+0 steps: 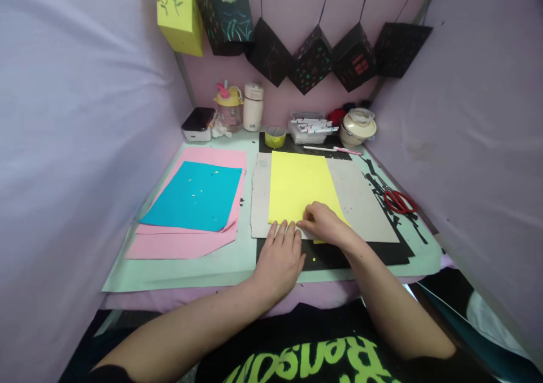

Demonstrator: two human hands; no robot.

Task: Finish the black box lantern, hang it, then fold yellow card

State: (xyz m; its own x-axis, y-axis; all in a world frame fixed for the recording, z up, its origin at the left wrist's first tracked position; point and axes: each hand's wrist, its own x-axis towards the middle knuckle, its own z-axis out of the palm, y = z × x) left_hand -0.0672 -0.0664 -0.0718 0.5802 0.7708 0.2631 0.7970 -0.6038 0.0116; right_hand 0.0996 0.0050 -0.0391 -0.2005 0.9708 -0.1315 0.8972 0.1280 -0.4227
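A yellow sheet of paper (299, 188) lies on a grey cardboard (360, 202) in the middle of the table. My left hand (280, 255) rests flat at the sheet's near left corner, fingers stretched out on the paper's edge. My right hand (324, 224) sits at the sheet's near edge with fingers curled in a pinch on the paper. Black paper (360, 255) lies under the cardboard.
A blue sheet (195, 196) on pink sheets (182, 244) lies at the left. Red scissors (399, 202) lie at the right among black scraps. At the back stand a tape roll (275, 137), markers (311, 127), bottles (229, 108) and a bowl (358, 127). Paper lanterns (311, 57) hang above.
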